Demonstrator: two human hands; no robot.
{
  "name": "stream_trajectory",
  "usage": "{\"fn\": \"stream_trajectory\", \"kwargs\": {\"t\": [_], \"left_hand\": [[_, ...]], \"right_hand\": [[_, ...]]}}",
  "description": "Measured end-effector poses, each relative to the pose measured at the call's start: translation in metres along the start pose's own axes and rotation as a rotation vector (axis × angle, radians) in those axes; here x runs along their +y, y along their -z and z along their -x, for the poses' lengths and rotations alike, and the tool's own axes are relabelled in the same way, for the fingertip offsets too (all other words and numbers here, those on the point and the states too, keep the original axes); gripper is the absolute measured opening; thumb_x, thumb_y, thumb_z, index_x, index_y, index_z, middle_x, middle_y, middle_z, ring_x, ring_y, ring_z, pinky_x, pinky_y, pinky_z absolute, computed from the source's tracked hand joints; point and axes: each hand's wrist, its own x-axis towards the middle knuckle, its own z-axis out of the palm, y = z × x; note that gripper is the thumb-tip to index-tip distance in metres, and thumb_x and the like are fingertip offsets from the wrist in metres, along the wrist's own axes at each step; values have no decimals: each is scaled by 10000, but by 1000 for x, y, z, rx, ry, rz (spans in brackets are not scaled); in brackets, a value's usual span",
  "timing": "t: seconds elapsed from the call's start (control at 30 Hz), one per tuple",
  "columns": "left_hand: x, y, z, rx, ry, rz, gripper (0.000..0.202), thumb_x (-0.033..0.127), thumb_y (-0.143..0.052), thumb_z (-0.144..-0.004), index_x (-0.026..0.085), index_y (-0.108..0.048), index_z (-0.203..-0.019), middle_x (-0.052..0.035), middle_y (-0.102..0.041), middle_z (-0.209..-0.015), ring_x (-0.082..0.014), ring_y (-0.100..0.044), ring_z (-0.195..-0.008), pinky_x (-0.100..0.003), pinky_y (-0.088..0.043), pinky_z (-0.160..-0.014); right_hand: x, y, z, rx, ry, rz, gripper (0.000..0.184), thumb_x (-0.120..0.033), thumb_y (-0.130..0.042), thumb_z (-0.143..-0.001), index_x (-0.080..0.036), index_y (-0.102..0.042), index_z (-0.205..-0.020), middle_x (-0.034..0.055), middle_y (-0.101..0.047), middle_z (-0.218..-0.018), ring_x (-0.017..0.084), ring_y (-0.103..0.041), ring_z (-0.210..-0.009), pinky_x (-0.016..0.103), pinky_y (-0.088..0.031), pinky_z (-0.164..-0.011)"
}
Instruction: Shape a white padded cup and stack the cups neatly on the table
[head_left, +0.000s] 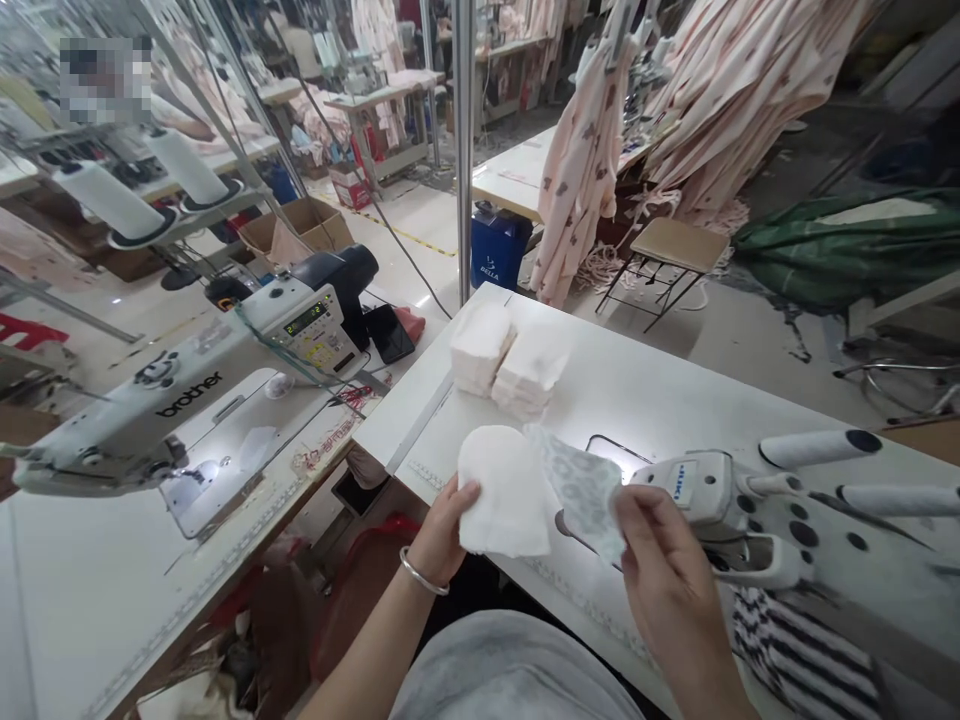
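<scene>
Left hand [442,535] pinches a rounded white fabric piece [506,495] over the near edge of the white table [660,390]; right hand [664,570] pinches a grey-patterned fabric piece [581,490], touching it, beside the white sewing machine [750,510].

Light: bright, even, from overhead; machine lamps throw hot glare on the left table [75,580] and right table [660,390]. White cloth piece [506,500] nearly blown out. Shadows: faint. Edges: strong wide-angle bowing. Background: soft; pixelated patch [105,78] upper left
</scene>
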Motion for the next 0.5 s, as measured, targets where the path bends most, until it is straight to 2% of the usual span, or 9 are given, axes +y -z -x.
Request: {"fn": "stream_trajectory", "kwargs": {"t": [0.07, 0.13, 0.23, 0.33, 0.43, 0.5], "left_hand": [[0, 0, 2, 20, 11, 19, 437, 329, -611, -832, 121, -567, -1213, -107, -697, -1075, -281, -586, -1116, -371, -451, -967], [0, -2, 3, 44, 20, 25, 427, 326, -632, -812, 121, -590, -1183, -97, -710, -1047, -280, -596, -1104, -363, -466, -957], [-2, -8, 3, 80, 26, 33, 444, 322, -651, -790, 130, -596, -1186, -86, -709, -1066, -269, -615, -1077, -336, -498, -920], [-7, -13, 5, 116, 74, 20, 480, 321, -665, -771, 135, -587, -1207, -82, -713, -1059, -252, -655, -994, -304, -540, -828], [-11, -18, 10, 187, 162, -22, 429, 304, -671, -760, 123, -618, -1146, -75, -733, -982, -224, -692, -839, -276, -568, -687], [-12, -20, 12, 251, 208, -61, 365, 265, -676, -750, 124, -639, -1085, -53, -742, -935, -201, -696, -775, -260, -576, -639]], "right_hand": [[6, 16, 7, 1, -72, -30, 296, -556, -640, -730, -280, -576, -812, 1, -507, -668, 138, -396, -514, 240, -337, -421], [16, 30, 15, -9, -154, -86, 319, -582, -638, -716, -289, -567, -820, 5, -526, -691, 145, -413, -523, 240, -354, -425], [40, 45, 27, -17, -235, -94, 332, -594, -631, -718, -282, -560, -803, -4, -523, -717, 166, -482, -642, 245, -435, -556], [72, 59, 43, -3, -244, 28, 308, -569, -631, -738, -272, -575, -796, -14, -531, -762, 165, -511, -769, 224, -438, -672], [96, 83, 61, 83, -212, 159, 325, -584, -597, -750, -262, -595, -798, -6, -569, -793, 170, -537, -798, 237, -439, -705], [98, 114, 72, 192, -216, 213, 362, -610, -589, -725, -253, -610, -779, 5, -592, -772, 184, -563, -772, 268, -452, -702]]}}
